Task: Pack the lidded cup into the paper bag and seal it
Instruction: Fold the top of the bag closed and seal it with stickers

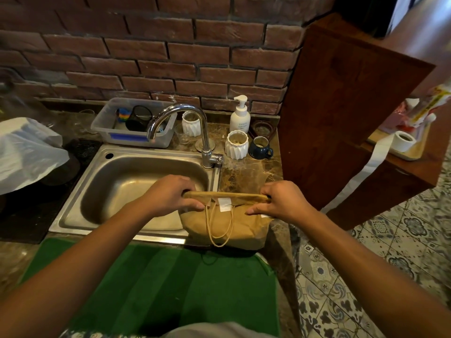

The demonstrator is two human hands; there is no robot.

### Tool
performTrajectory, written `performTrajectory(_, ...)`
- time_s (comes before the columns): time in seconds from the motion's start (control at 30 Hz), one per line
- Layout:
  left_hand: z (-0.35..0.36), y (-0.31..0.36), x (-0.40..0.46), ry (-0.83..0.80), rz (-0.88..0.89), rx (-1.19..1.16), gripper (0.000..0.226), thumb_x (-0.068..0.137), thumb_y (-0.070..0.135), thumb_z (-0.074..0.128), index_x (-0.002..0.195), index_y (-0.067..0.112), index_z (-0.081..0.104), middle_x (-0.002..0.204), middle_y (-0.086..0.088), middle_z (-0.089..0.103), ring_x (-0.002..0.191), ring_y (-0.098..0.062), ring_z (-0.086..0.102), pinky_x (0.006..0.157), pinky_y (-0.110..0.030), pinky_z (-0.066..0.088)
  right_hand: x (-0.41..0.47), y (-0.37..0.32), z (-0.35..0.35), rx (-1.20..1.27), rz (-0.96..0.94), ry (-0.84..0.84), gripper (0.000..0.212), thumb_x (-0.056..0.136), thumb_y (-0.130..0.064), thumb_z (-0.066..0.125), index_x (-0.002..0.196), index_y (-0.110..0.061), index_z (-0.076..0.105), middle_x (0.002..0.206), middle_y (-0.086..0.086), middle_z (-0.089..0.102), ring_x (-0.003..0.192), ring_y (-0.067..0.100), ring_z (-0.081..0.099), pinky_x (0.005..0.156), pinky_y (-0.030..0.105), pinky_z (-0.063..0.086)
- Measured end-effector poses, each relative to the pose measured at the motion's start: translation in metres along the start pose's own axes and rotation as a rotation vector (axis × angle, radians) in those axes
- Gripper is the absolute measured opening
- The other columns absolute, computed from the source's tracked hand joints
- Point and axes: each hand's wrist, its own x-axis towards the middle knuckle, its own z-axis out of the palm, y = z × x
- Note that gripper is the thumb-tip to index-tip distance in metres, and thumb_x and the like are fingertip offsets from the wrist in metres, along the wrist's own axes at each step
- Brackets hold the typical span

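A brown paper bag (240, 224) stands on the counter's front edge, partly over the right rim of the sink. Its top is folded flat into a narrow band, with a white sticker (224, 204) at the middle of the fold. A twine handle loop (219, 228) hangs down its front. My left hand (170, 195) pinches the left end of the folded top. My right hand (280, 200) pinches the right end. The lidded cup is not visible; the bag's inside is hidden.
A steel sink (102, 191) with a curved tap (185, 128) lies left of the bag. Behind stand two white ribbed cups (236, 144), a blue mug (260, 147), a soap pump (240, 115) and a plastic tub (131, 123). A wooden cabinet (341, 113) rises at right; a green mat (170, 284) lies below.
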Motion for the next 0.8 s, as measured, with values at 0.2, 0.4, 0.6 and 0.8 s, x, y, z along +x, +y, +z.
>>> performTrajectory(0.2, 0.017, -0.015, -0.027, 0.109, -0.129, -0.509, 0.022, 0.078, 0.036, 0.085, 0.092, 0.021, 0.076, 0.083, 0.003, 0.075, 0.074, -0.008, 0.069, 0.064, -0.025, 0.052, -0.003, 0.0, -0.001, 0.064, 0.069, 0.026, 0.06, 0.064, -0.083, 0.065, 0.056, -0.026, 0.046, 0.057, -0.007, 0.055, 0.058, 0.013, 0.054, 0.053, 0.034, 0.04)
performTrajectory(0.4, 0.032, -0.016, -0.034, 0.17, -0.136, -0.525, 0.016, 0.086, 0.031, 0.08, 0.098, 0.023, 0.074, 0.087, 0.005, 0.074, 0.08, -0.01, 0.067, 0.073, -0.034, 0.052, -0.011, 0.019, -0.002, 0.373, 0.093, 0.05, 0.053, 0.064, -0.079, 0.069, 0.074, -0.027, 0.072, 0.071, -0.004, 0.068, 0.066, 0.013, 0.063, 0.06, 0.043, 0.05)
performTrajectory(0.6, 0.034, -0.017, -0.03, 0.224, -0.199, -0.593, 0.014, 0.09, 0.025, 0.077, 0.08, 0.017, 0.074, 0.059, 0.015, 0.062, 0.055, -0.002, 0.051, 0.058, -0.029, 0.04, -0.023, 0.026, -0.01, 0.522, 0.101, 0.084, 0.004, 0.088, -0.034, 0.078, 0.088, -0.036, 0.074, 0.088, -0.01, 0.071, 0.079, 0.003, 0.063, 0.067, 0.023, 0.044)
performTrajectory(0.8, 0.024, -0.006, -0.033, 0.179, -0.177, -0.682, 0.01, 0.092, 0.017, 0.073, 0.083, 0.016, 0.075, 0.063, 0.015, 0.067, 0.058, 0.002, 0.057, 0.06, -0.021, 0.043, -0.032, 0.024, -0.008, 0.638, 0.174, 0.166, 0.011, 0.086, -0.036, 0.078, 0.091, -0.026, 0.08, 0.087, -0.01, 0.075, 0.082, 0.002, 0.069, 0.069, 0.015, 0.048)
